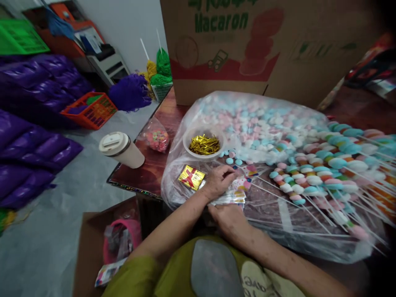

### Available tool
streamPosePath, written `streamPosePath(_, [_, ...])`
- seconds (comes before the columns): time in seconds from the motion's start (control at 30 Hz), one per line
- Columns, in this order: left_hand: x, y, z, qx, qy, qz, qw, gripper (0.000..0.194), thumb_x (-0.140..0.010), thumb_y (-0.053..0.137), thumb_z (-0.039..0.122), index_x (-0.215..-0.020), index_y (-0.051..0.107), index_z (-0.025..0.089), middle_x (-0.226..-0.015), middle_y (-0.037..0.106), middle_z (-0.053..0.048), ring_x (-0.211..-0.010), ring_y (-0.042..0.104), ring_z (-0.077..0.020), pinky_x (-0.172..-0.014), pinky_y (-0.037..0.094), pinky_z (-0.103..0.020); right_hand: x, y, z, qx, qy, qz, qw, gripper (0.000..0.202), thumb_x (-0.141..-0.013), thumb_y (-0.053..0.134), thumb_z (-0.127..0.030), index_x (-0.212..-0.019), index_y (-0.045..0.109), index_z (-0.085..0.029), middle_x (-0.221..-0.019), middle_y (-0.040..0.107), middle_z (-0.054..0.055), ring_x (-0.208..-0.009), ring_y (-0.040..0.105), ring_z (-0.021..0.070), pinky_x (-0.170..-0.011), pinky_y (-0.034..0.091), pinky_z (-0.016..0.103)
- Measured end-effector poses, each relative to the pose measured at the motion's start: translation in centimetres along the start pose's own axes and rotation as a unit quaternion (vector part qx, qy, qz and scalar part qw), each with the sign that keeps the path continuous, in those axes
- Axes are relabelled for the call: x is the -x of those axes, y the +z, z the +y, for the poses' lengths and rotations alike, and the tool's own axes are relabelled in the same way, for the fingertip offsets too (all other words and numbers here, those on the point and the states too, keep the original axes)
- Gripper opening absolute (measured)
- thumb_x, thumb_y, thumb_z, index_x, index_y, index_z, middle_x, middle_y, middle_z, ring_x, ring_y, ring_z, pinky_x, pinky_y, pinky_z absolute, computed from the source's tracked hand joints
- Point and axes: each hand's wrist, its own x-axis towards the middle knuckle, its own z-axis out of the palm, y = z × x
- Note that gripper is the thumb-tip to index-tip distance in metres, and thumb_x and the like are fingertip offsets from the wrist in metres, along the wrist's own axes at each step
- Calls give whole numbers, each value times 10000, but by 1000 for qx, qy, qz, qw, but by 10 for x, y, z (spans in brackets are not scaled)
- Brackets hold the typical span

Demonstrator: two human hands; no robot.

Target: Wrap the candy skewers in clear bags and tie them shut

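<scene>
My left hand (219,180) lies over a small stack of printed plastic bags (230,199), its fingers curled together. Whatever they pinch, if anything, is too small to make out. Against the near edge of the same stack rests my right hand (229,218), most of its fingers hidden. Just left of my left hand is a gold-and-red packet (192,177). A white bowl (187,152) of gold twist ties (204,145) stands behind it. To the right lie many marshmallow skewers (315,173) in pink, blue and white.
A large clear bag of loose marshmallows (247,119) spreads behind the bowl, before a tall cardboard box (222,53). A lidded cup (123,150) and a small bag of colourful pieces (157,139) stand at the table's left. Below sits an open carton (89,247) with a pink item.
</scene>
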Motion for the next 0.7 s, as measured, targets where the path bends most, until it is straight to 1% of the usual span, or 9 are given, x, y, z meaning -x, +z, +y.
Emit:
streamPosePath(0.1, [5,-38,15,42,-8,24,999,281,-889,372,349,-919,557,140,-768,609,-20,-644,545,-101,-611,438,-218,4,-13,14,-12,16,-24,1000,148,-771,497,-185,-749,641,-208,-704,678,22,-630,602,148,-508,328,218])
streamPosePath(0.13, [7,-55,19,65,-13,-8,998,279,-880,398,367,-928,556,142,-763,609,-18,-635,545,-101,-593,433,-213,5,-19,20,-19,26,-25,999,186,-805,459,-195,-759,638,-211,-708,674,13,-632,595,133,-514,327,208])
streamPosePath(0.17, [10,-72,23,65,-12,-69,995,264,-844,468,386,-895,568,147,-746,610,-15,-642,550,-110,-588,432,-214,4,-25,26,-24,38,-24,999,220,-836,420,-208,-781,634,-212,-717,669,11,-631,586,122,-518,324,202])
streamPosePath(0.23, [14,-102,25,-9,-16,-182,983,239,-773,570,398,-792,599,162,-765,623,-21,-729,572,-141,-657,443,-235,-2,-38,41,-27,61,-20,998,245,-861,384,-243,-815,621,-206,-722,658,18,-609,565,119,-509,309,206])
streamPosePath(0.33, [15,-125,18,-164,-10,-255,953,196,-682,656,365,-642,597,182,-858,627,-38,-899,557,-194,-789,423,-283,-17,-48,59,-14,73,-24,997,203,-833,417,-254,-790,610,-204,-681,638,22,-566,531,130,-492,272,223])
streamPosePath(0.4, [14,-129,10,-210,-3,-257,943,189,-633,690,327,-579,576,185,-876,618,-42,-923,547,-203,-814,408,-292,-25,-49,66,-4,68,-27,997,179,-818,436,-246,-776,606,-210,-665,630,19,-560,522,134,-494,257,230])
streamPosePath(0.47, [14,-129,2,-213,-4,-243,946,176,-607,699,290,-559,566,186,-825,605,-34,-850,553,-187,-778,410,-279,-30,-45,68,5,66,-24,998,177,-825,435,-262,-797,603,-216,-689,635,21,-576,526,138,-499,252,234])
streamPosePath(0.6, [20,-135,-9,-190,-28,-185,964,136,-638,647,268,-583,556,183,-652,550,10,-648,511,-132,-639,405,-236,-32,-37,67,14,72,-10,997,220,-863,398,-328,-852,593,-228,-742,644,29,-596,534,142,-498,241,239])
streamPosePath(0.7, [28,-143,-11,-154,-57,-132,978,195,-679,606,317,-580,520,172,-573,515,24,-547,469,-105,-533,379,-213,-32,-36,66,12,72,-2,997,247,-880,368,-363,-862,583,-243,-732,644,21,-577,529,144,-494,238,243])
